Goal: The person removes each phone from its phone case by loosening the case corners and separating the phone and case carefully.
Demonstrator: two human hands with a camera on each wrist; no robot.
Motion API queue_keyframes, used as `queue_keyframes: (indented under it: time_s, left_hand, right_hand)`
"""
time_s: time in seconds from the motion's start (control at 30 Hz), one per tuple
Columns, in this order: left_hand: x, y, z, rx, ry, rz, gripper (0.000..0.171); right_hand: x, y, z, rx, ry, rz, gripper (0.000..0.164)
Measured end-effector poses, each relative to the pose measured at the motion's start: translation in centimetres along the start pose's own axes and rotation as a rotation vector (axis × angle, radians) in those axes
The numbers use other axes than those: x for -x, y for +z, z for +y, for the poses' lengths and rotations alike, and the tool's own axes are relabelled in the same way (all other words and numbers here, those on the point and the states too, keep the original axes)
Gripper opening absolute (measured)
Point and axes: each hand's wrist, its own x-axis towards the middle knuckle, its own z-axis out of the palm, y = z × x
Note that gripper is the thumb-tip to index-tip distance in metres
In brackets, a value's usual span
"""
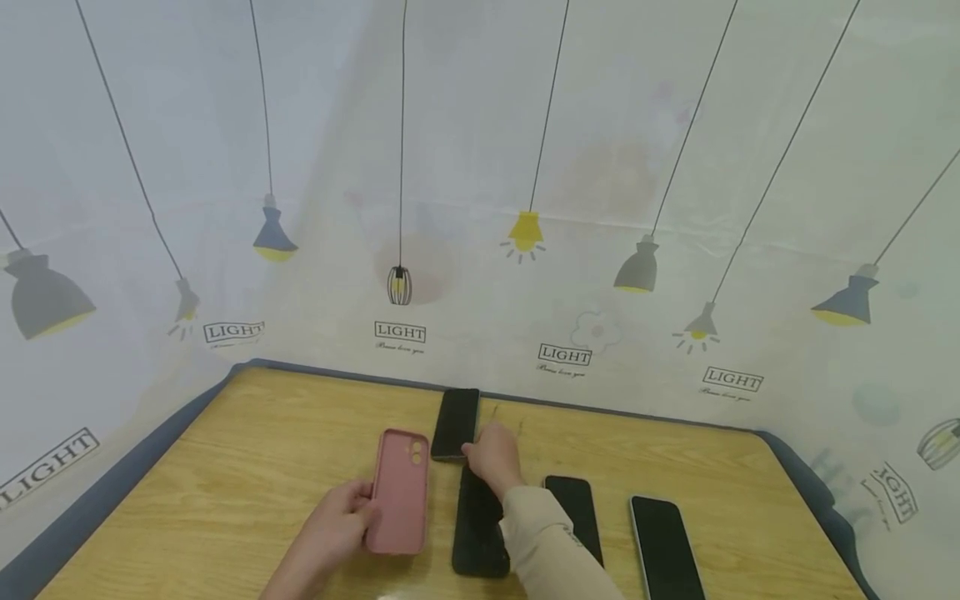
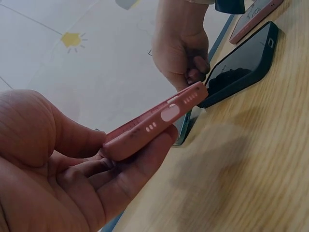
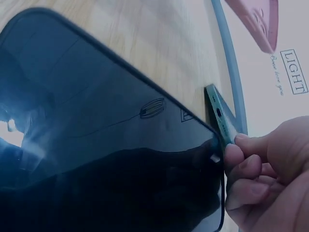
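My left hand (image 1: 333, 525) holds a pink phone case (image 1: 401, 504) by its lower left side, thumb on one face and fingers behind. The left wrist view shows the side cutouts of that case (image 2: 169, 112). At the table's far edge lies a smartphone (image 1: 456, 423) with a dark screen. My right hand (image 1: 495, 458) pinches its near right corner between thumb and finger; the other fingers are curled. Seen from the right wrist, this phone's green edge (image 3: 219, 113) has a charging port. Below the right hand lies a phone in a dark case (image 1: 478, 537), partly hidden by the forearm.
Two more dark-screened phones, one partly behind the sleeve (image 1: 576, 504) and another (image 1: 666, 546) farther right, lie on the wooden table (image 1: 247, 450). A pale curtain (image 1: 480, 125) printed with lamps rises behind the table's far edge.
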Motion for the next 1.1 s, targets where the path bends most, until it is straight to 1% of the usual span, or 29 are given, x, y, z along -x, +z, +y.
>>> queue_keyframes:
  time_s: [0.03,0.17,0.27,0.4,0.57,0.7,0.93,1.1]
  left_hand:
    - [0.0,0.0,0.0,-0.001,0.004,0.001,0.025]
    - [0.0,0.0,0.0,0.001,0.011,0.012,0.024]
    - [0.0,0.0,0.0,0.002,0.012,0.015,0.026]
    - [-0.1,-0.1,0.0,0.007,0.001,0.009,0.027]
    - [-0.1,-0.2,-0.2,0.013,0.004,0.014,0.027]
    - [-0.2,-0.2,-0.4,0.012,0.008,0.013,0.028]
    - [-0.4,-0.1,-0.7,0.003,-0.005,0.002,0.029]
    - [-0.5,-0.1,-1.1,0.001,-0.024,-0.008,0.029]
  right_hand:
    - [0.0,0.0,0.2,-0.009,-0.008,-0.008,0.037]
    - [0.0,-0.9,0.7,-0.044,-0.036,-0.07,0.021]
    - [0.0,-1.9,0.9,-0.07,-0.047,-0.099,0.016]
    - [0.3,-3.3,1.3,-0.089,-0.068,-0.101,0.019]
    - [1.1,-4.8,2.0,-0.102,-0.087,-0.105,0.025]
    - [1.9,-5.8,2.6,-0.148,-0.095,-0.118,0.028]
    - [3.2,-6.8,3.5,-0.203,-0.1,-0.126,0.026]
    - [4.3,-7.4,3.9,-0.233,-0.135,-0.127,0.026]
